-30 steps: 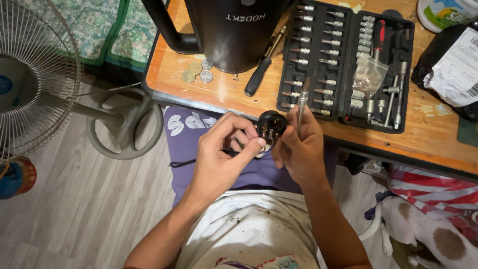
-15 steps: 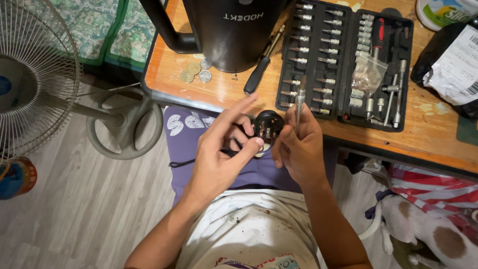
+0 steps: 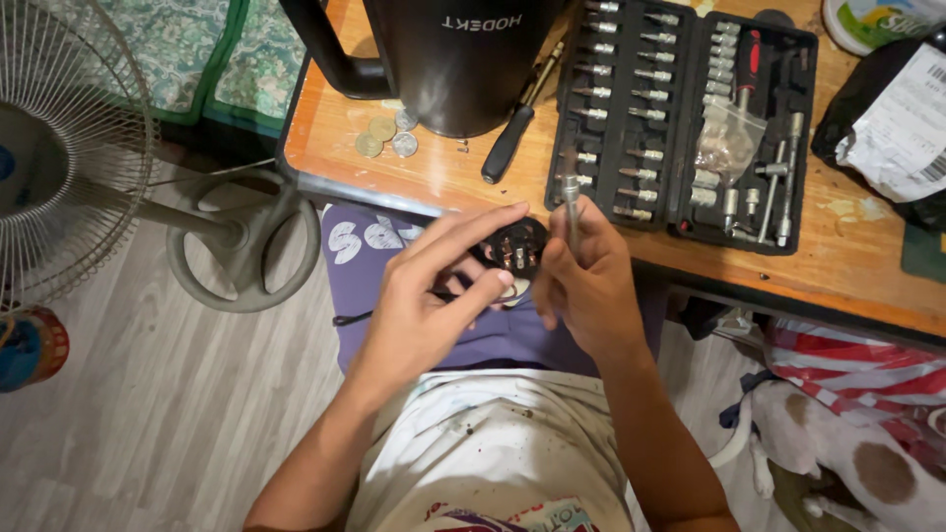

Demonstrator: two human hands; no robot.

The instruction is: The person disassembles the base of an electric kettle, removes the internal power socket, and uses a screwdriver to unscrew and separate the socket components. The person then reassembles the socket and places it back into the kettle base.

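Note:
My left hand (image 3: 434, 296) holds a small round black part with metal contacts (image 3: 515, 248) over my lap, its index and middle fingers stretched out above it. My right hand (image 3: 588, 286) is closed on a thin metal driver tool (image 3: 571, 202) that points up toward the table edge, right beside the black part. Both hands sit just below the front edge of the wooden table (image 3: 443, 182).
On the table stand a black kettle (image 3: 463, 59), an open black bit-set case (image 3: 690, 118), a black-handled screwdriver (image 3: 509, 143), some coins (image 3: 386, 135) and a black parcel bag (image 3: 892, 118). A floor fan (image 3: 69, 148) stands at left; a white-and-brown dog (image 3: 847, 453) lies at lower right.
The left hand's fingers have opened out and extended over the black part. The right hand with the driver has stayed close beside it, shifting slightly.

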